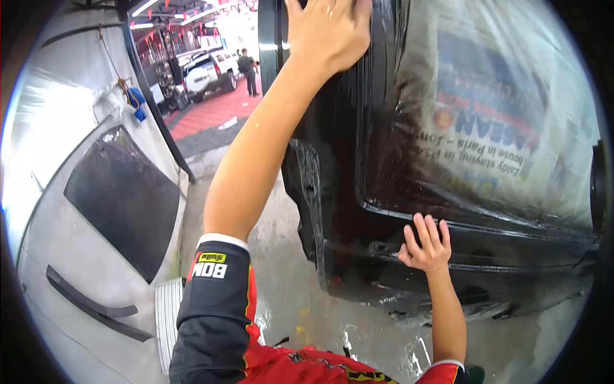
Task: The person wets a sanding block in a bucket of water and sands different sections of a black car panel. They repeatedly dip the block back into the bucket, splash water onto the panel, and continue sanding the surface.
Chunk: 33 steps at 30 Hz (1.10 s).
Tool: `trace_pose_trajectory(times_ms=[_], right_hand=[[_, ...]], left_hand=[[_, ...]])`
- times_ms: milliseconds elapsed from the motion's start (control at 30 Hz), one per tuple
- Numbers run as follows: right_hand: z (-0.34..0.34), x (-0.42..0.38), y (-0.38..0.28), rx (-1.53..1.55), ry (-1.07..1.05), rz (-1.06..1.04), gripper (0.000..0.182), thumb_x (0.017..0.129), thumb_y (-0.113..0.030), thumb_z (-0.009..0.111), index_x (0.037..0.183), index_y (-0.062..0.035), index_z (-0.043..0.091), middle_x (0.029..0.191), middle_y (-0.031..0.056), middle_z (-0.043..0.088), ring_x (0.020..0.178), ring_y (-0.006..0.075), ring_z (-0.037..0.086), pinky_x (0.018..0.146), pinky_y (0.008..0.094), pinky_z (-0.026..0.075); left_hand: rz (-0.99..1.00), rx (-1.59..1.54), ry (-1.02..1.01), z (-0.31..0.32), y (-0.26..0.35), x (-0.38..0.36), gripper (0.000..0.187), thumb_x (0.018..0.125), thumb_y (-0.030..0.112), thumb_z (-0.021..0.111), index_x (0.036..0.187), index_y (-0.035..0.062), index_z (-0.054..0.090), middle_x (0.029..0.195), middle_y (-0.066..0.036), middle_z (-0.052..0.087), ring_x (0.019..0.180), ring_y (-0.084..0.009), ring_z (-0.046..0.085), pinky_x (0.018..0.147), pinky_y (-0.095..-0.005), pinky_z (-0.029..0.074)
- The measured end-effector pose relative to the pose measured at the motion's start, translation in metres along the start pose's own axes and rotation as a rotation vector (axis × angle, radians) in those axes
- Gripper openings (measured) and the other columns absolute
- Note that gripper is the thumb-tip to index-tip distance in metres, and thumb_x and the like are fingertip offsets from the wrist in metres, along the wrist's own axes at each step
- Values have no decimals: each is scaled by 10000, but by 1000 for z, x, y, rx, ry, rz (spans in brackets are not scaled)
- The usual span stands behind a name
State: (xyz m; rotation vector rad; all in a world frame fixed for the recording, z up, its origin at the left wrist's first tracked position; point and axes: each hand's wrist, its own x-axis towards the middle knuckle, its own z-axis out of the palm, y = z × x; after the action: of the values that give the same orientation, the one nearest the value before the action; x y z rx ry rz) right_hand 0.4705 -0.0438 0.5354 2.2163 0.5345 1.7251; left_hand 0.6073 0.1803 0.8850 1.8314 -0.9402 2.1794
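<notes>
A dark, glossy car body (342, 253) stands in front of me, wet-looking in places. Its window area is covered with newspaper (492, 109) under clear plastic film. My left hand (329, 35) reaches up to the body's pillar at the top edge, wet, palm toward the surface. Its visible fingers are spread; the fingertips are cut off by the frame, so anything under them is hidden. Lower right, my right hand (427, 248) rests open on the panel just below the window edge, fingers stretched out, near a door-handle-like recess (382, 248). Nothing shows in it.
At left, a dark flat panel (125, 198) and narrow dark trim strips (96, 307) lean against a whitish sheet (57, 249). A ribbed white object (167, 320) stands near my left sleeve. Wet grey floor (281, 301) lies below. Beyond the opening are a person (247, 72) and a white vehicle (208, 73).
</notes>
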Motion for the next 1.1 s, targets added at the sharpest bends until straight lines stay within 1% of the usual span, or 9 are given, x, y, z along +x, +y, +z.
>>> trace_pose_trajectory(times_ms=[33, 100, 200, 233, 433, 633, 833, 967, 1100], right_hand=[[0, -1, 0, -1, 3, 2, 443, 813, -298, 530, 1234, -188, 615, 1303, 95, 643, 1228, 285, 587, 1099, 504, 372], [-2, -1, 1, 7, -31, -28, 459, 781, -286, 554, 1210, -150, 643, 1324, 150, 619, 1237, 321, 571, 1088, 523, 376], [-3, -4, 3, 5, 14, 26, 435, 818, -269, 535, 1225, -153, 636, 1296, 102, 644, 1222, 291, 580, 1081, 492, 392], [-6, -5, 2, 17, 41, 77, 428, 819, -259, 540, 1216, -141, 645, 1294, 105, 645, 1218, 296, 577, 1075, 489, 398], [-2, -8, 6, 19, 47, 52, 415, 841, -214, 559, 1223, -68, 629, 1308, 167, 624, 1217, 329, 566, 1087, 493, 382], [5, -24, 9, 33, 243, 98, 365, 817, -172, 635, 1180, -153, 599, 1103, 60, 589, 914, 235, 553, 890, 419, 400], [7, -22, 10, 84, 195, 100, 329, 793, -149, 682, 1108, -123, 591, 1008, 47, 567, 855, 238, 536, 864, 415, 378], [9, -23, 9, 60, 202, 108, 307, 779, -165, 694, 1070, -124, 604, 975, 39, 576, 849, 235, 547, 862, 407, 372], [7, -21, 9, 66, 178, 100, 305, 771, -165, 694, 1058, -118, 604, 966, 38, 577, 837, 232, 544, 840, 402, 368]], left_hand=[[-128, -54, -47, 4, 6, -6, 573, 1027, 310, 384, 1468, -51, 327, 1551, -220, 330, 1429, -384, 325, 1155, -626, 177], [-180, -50, -126, -7, 37, -72, 622, 986, 268, 480, 1507, -5, 277, 1583, -190, 280, 1445, -366, 295, 1138, -684, 88], [-285, -152, -533, -60, 120, -219, 791, 834, 217, 563, 1492, -90, 248, 1558, -306, 253, 1453, -457, 241, 1128, -700, 13], [-280, -211, -443, -61, 142, -285, 822, 820, 202, 572, 1506, -86, 223, 1559, -309, 251, 1469, -451, 214, 1125, -700, -8], [-486, -117, -212, -35, 89, -159, 639, 981, 176, 437, 1532, -39, 194, 1613, -224, 181, 1506, -378, 137, 1165, -625, 3], [-593, -208, -431, -70, 206, -329, 738, 891, 157, 477, 1526, -67, 173, 1586, -317, 152, 1483, -485, 104, 1148, -653, -28], [-669, -201, -243, -48, 117, -221, 704, 937, 163, 468, 1532, -57, 163, 1598, -282, 155, 1489, -453, 119, 1155, -637, -20], [-770, -241, -379, -77, 199, -323, 758, 902, 186, 523, 1515, -89, 170, 1573, -346, 148, 1473, -494, 135, 1145, -664, 15], [-721, -229, -295, -66, 163, -272, 756, 901, 199, 534, 1512, -89, 195, 1587, -311, 157, 1481, -473, 130, 1152, -652, 18]])
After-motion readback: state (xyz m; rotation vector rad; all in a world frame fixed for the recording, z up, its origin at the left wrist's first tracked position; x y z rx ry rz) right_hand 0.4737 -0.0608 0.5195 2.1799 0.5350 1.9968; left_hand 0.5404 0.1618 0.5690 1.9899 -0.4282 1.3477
